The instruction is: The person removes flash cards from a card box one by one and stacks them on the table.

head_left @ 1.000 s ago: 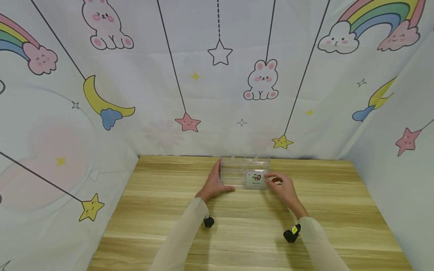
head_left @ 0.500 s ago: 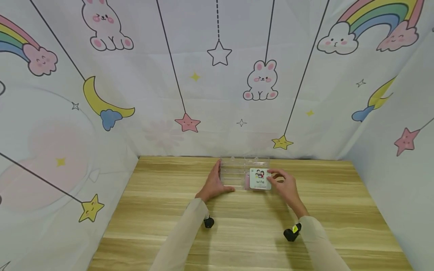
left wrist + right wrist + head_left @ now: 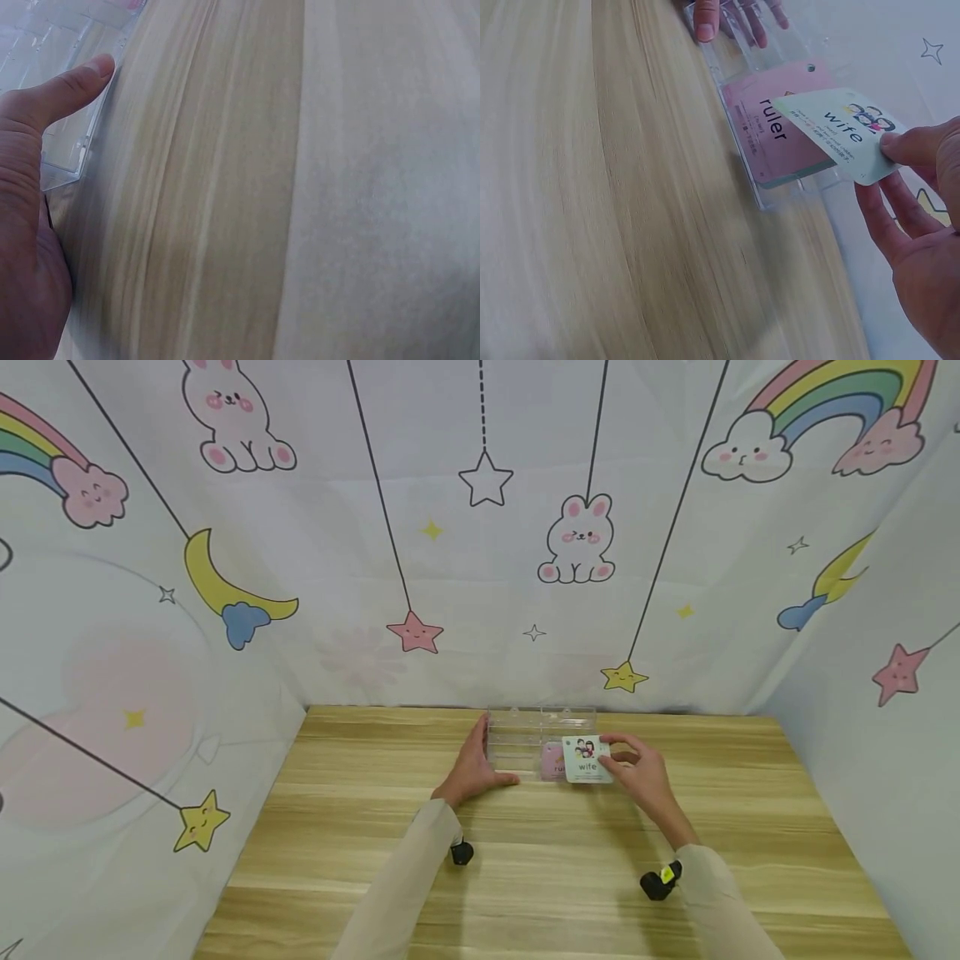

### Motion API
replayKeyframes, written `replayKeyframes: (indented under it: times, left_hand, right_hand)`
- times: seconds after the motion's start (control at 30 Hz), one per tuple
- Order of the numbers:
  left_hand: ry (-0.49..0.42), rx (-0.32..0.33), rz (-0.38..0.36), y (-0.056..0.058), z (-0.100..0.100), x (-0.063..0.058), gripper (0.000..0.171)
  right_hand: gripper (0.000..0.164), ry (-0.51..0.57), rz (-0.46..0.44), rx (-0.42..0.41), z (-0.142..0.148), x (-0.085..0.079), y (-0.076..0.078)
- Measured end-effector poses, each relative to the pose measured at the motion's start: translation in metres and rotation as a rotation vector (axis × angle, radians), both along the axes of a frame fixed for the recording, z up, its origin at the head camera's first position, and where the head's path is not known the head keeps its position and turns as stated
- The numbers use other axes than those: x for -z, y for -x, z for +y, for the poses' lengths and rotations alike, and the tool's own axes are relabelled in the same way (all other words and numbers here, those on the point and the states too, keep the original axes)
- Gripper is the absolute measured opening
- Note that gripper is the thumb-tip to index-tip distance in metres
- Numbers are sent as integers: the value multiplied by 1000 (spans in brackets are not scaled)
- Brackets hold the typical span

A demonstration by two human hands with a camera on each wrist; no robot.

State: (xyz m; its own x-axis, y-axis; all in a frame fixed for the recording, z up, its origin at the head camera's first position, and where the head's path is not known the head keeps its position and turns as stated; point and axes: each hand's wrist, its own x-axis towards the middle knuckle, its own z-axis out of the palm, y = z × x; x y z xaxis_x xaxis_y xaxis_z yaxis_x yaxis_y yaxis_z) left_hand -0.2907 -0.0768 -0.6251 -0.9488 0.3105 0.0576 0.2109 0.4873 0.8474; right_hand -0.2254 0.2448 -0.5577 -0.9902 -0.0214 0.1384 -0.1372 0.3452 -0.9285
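A pale green flashcard (image 3: pixel 583 768) printed "wife" is pinched between thumb and fingers of my right hand (image 3: pixel 642 777). In the right wrist view the flashcard is tilted above a pink card (image 3: pixel 751 97) printed "ruler", partly covering it. That pink card lies in the right front compartment of a clear plastic card holder (image 3: pixel 514 736). My left hand (image 3: pixel 474 767) holds the holder at its left side, thumb along the front edge. In the left wrist view the thumb lies over the holder's edge; most of the other fingers are out of sight.
The holder sits at the back of a wood-grain table (image 3: pixel 540 877), close to a white printed cloth (image 3: pixel 487 560). Similar cloth flanks the table on both sides. Small black devices (image 3: pixel 462 852) hang at both wrists.
My right hand has lifted the "wife" card from the holder's right compartment and drawn it rightward, uncovering part of the pink card. My left hand has stayed in place.
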Motion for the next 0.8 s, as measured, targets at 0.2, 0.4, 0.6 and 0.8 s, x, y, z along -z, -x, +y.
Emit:
replayKeyframes:
  times: [0.2,0.4,0.6,0.8]
  left_hand:
    - [-8,0,1,-2,0,-2,141]
    - [-15,-3,13,-2,0,-3,140]
    - [-5,-1,17,-2,0,-2,139]
    - [-22,2,17,-2,1,-3,139]
  right_hand:
    - [39,14,-38,-40,9,-5,-15]
    - [39,34,-92,-60,14,-4,-28]
    - [42,14,-146,-62,16,1,-40]
    - [42,-32,-209,-72,16,11,-49]
